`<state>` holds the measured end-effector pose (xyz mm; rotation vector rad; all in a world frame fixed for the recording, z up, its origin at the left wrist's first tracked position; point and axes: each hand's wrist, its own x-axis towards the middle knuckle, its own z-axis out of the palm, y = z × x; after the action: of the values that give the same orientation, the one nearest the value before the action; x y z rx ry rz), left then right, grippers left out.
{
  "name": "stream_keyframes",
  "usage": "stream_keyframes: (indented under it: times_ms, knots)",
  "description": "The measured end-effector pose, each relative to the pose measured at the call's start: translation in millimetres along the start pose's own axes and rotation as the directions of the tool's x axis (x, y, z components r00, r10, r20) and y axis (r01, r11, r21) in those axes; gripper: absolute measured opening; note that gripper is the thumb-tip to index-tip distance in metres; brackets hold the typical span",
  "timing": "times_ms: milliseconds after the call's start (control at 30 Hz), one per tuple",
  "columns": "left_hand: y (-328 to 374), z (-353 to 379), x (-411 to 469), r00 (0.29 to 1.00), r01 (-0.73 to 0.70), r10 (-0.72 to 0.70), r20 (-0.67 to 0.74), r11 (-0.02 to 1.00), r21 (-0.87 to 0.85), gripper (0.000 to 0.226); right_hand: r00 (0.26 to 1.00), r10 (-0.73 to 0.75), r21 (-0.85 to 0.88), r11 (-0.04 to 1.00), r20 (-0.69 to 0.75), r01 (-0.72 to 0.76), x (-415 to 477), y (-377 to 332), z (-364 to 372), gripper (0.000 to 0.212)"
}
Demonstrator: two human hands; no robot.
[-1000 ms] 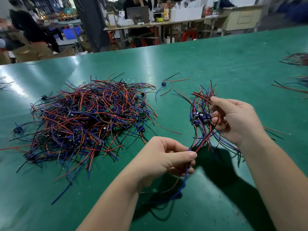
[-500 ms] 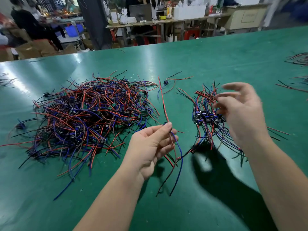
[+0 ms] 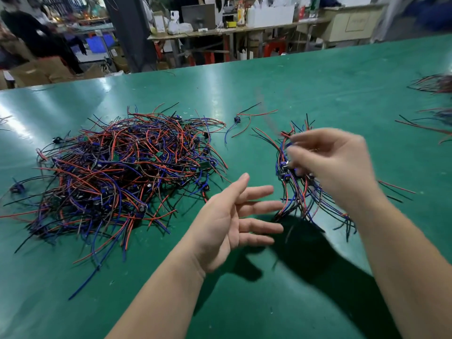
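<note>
Head view. Work in hand: sorting wired components from a tangled pile (image 3: 117, 172) into an aligned bundle (image 3: 297, 199) on the green table (image 3: 318, 77).

Left hand (image 3: 227, 223): empty, fingers straight and spread wide, palm turned toward the right, raised above the table between pile and bundle.

Right hand (image 3: 340, 162): over the bundle's upper half, fingers curved down toward the small blue parts. Motion blur prevents a finding on whether it pinches a lead or merely touches.

Bundle: leads run roughly far-to-near, with the blue parts lined up across its middle.

Governing relation: the pile lies to the left of the left hand and slightly beyond it, with its near-right fringe closest. The left hand is clearly the nearer of the two. The next pick is judged to fall to it, with a short leftward reach.

A stray piece (image 3: 237, 119) lies apart, beyond both hands.
</note>
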<state>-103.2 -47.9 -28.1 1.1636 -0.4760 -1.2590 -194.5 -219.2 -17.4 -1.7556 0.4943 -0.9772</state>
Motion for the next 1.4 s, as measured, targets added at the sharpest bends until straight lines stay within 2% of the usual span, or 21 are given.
stream_keyframes:
  times_ms: [100, 167, 300, 400, 467, 500, 533, 567, 600, 633, 667, 733, 833, 933, 1033, 1100, 1167, 1233, 1300, 1333, 1400]
  knots:
    - [-2.3, -0.2, 0.0, 0.999, 0.020, -0.022, 0.032, 0.999, 0.043, 0.063, 0.956, -0.022, -0.151, 0.988, -0.292, -0.023, 22.4, 11.9, -47.1, 0.014]
    - [-3.6, -0.5, 0.8, 1.000, 0.021, -0.021, 0.012, 0.999, 0.047, 0.061, 0.931, -0.007, -0.311, 0.943, -0.364, -0.115, 31.7, 26.8, -68.9, 0.014]
    - [-3.9, -2.9, 2.2, 0.998, 0.007, -0.005, -0.064, 0.999, 0.036, 0.054, 0.934, 0.033, -0.567, 0.786, -0.356, -0.244, 38.1, 54.4, -74.9, 0.006]
    - [-2.6, -3.8, 2.3, 0.979, -0.057, 0.057, -0.197, 0.998, 0.007, 0.035, 0.941, 0.063, -0.688, 0.666, -0.332, -0.287, 37.5, 62.0, -68.9, 0.007]
    - [-0.6, -6.5, 3.7, 0.922, -0.158, 0.175, -0.345, 0.984, 0.075, 0.027, 0.942, 0.127, -0.741, 0.589, -0.310, -0.323, 36.6, 64.5, -67.0, 0.013]
    - [-0.4, -10.2, 4.9, 0.866, -0.210, 0.272, -0.420, 0.959, 0.189, 0.023, 0.937, 0.166, -0.758, 0.553, -0.307, -0.346, 36.5, 64.4, -66.5, 0.016]
    - [-0.8, -16.4, 6.5, 0.783, -0.230, 0.400, -0.477, 0.898, 0.374, 0.020, 0.929, 0.207, -0.770, 0.520, -0.307, -0.370, 36.4, 63.3, -65.9, 0.017]
    - [-1.2, -24.5, 7.6, 0.678, -0.187, 0.552, -0.486, 0.769, 0.612, 0.016, 0.921, 0.247, -0.779, 0.494, -0.301, -0.387, 36.0, 61.0, -65.1, 0.018]
    - [-1.9, -32.6, 8.0, 0.604, -0.081, 0.677, -0.420, 0.577, 0.813, 0.014, 0.916, 0.281, -0.790, 0.472, -0.287, -0.392, 35.0, 58.0, -63.5, 0.019]
    - [-3.9, -39.6, 8.3, 0.587, 0.052, 0.738, -0.331, 0.374, 0.926, 0.018, 0.914, 0.300, -0.802, 0.454, -0.272, -0.388, 33.6, 54.4, -61.2, 0.019]
    - [-7.1, -45.7, 9.4, 0.617, 0.177, 0.736, -0.278, 0.214, 0.961, 0.030, 0.918, 0.296, -0.815, 0.441, -0.263, -0.376, 31.9, 50.0, -58.4, 0.018]
    - [-14.4, -52.2, 12.0, 0.702, 0.382, 0.634, -0.324, 0.048, 0.923, 0.052, 0.940, 0.210, -0.815, 0.470, -0.268, -0.337, 28.1, 40.8, -51.1, 0.019]
    - [-20.1, -55.8, 15.6, 0.734, 0.440, 0.594, -0.328, -0.049, 0.897, 0.048, 0.973, 0.021, -0.766, 0.612, -0.230, -0.194, 21.6, 27.5, -38.8, 0.023]
    - [-11.4, -59.2, 15.9, 0.705, 0.378, 0.647, -0.292, 0.007, 0.926, 0.030, 0.979, -0.096, -0.692, 0.719, -0.182, -0.059, 13.1, 16.4, -23.9, 0.020]
    - [-6.3, -55.5, 12.0, 0.672, 0.272, 0.693, -0.261, 0.097, 0.957, 0.023, 0.984, -0.101, -0.597, 0.803, -0.150, -0.009, 3.8, 9.7, -9.7, 0.018]
    - [-4.1, -47.1, 8.4, 0.602, 0.176, 0.759, -0.247, 0.176, 0.969, 0.024, 0.989, -0.057, -0.515, 0.857, -0.137, -0.022, 0.4, 9.8, -2.9, 0.019]
    - [0.4, -37.6, 4.2, 0.485, 0.005, 0.853, -0.193, 0.218, 0.976, 0.022, 0.992, 0.047, -0.389, 0.917, -0.117, -0.089, -1.5, 10.8, 4.6, 0.019]
    - [4.6, -28.8, -0.3, 0.310, -0.194, 0.949, -0.059, 0.124, 0.973, 0.021, 0.974, 0.224, -0.181, 0.959, 0.021, -0.217, -3.5, 12.2, 12.9, 0.022]
    - [3.3, -21.4, -4.1, 0.184, -0.325, 0.980, 0.083, -0.019, 0.946, 0.024, 0.908, 0.326, -0.030, 0.943, 0.263, -0.330, -8.1, 13.7, 19.8, 0.034]
    - [1.4, -17.8, -5.1, 0.156, -0.368, 0.977, 0.145, -0.078, 0.927, 0.026, 0.869, 0.334, -0.009, 0.935, 0.366, -0.356, -10.6, 15.2, 22.2, 0.045]
    - [-4.0, -10.7, -5.6, 0.162, -0.426, 0.959, 0.234, -0.146, 0.893, 0.031, 0.812, 0.296, -0.021, 0.944, 0.503, -0.330, -15.7, 16.7, 27.0, 0.068]
